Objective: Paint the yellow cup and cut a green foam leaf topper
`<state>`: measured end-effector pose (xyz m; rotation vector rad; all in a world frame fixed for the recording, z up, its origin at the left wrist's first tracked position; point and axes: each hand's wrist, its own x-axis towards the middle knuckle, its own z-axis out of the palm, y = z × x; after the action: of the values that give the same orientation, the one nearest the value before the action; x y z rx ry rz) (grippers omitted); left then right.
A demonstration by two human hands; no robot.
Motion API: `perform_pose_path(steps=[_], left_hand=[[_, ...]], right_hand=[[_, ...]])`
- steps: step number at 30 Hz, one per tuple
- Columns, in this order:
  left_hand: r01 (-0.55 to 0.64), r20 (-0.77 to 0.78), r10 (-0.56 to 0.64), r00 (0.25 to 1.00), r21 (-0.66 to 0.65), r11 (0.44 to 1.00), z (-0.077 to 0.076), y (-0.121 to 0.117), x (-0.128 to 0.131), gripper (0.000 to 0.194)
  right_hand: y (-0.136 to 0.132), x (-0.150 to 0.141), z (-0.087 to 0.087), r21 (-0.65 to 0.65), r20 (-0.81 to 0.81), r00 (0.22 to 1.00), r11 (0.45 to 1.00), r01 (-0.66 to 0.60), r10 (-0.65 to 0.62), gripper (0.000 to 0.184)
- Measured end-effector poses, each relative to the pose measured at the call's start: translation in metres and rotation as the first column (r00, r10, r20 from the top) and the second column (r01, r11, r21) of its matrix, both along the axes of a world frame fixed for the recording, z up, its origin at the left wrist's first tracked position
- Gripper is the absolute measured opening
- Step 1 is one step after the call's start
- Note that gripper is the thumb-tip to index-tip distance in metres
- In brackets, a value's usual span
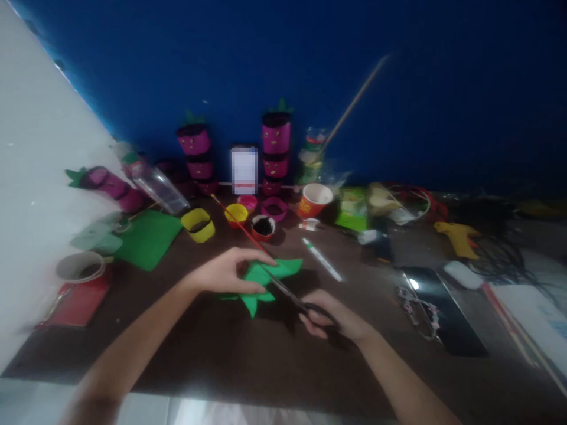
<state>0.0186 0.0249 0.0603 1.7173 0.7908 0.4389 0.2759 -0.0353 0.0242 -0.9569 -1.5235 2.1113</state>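
Between the thumb and fingers of my left hand [225,270] is a green leaf-shaped cutout [286,268] with several pointed tips, held above the dark table. My right hand [328,316] grips the handles of a pair of scissors [287,293]. The scissor blades reach up and left onto the green piece, close to my left fingertips. Whether the blades are parted is too blurred to tell. Just beyond my left hand lies a thin red brush [248,233], and a white-and-green marker [322,260] rests to the right of the cutout.
Purple figures with green tops [276,141] stand along the blue wall beside a phone [244,170]. Yellow paint cups [198,225], an orange paper cup [315,200] and green sheet [148,239] lie beyond my hands. At right are a yellow glue gun [458,237] and dark tablet-like slab [454,313].
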Motion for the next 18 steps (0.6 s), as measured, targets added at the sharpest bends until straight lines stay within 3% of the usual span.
perform_pose_path(steps=[7,18], left_hand=[[0.116,-0.045,-0.115,0.992,0.027,0.993,0.0008,0.0005,-0.0003,0.050],[0.150,-0.059,-0.148,0.987,0.030,0.988,0.0005,-0.0024,0.0032,0.050]], right_hand=[[0.0005,0.0004,-0.0037,-0.009,0.004,0.997,0.997,-0.076,0.076,0.061],[-0.0008,-0.0024,-0.0051,-0.037,-0.006,0.995,0.994,-0.102,0.101,0.063]])
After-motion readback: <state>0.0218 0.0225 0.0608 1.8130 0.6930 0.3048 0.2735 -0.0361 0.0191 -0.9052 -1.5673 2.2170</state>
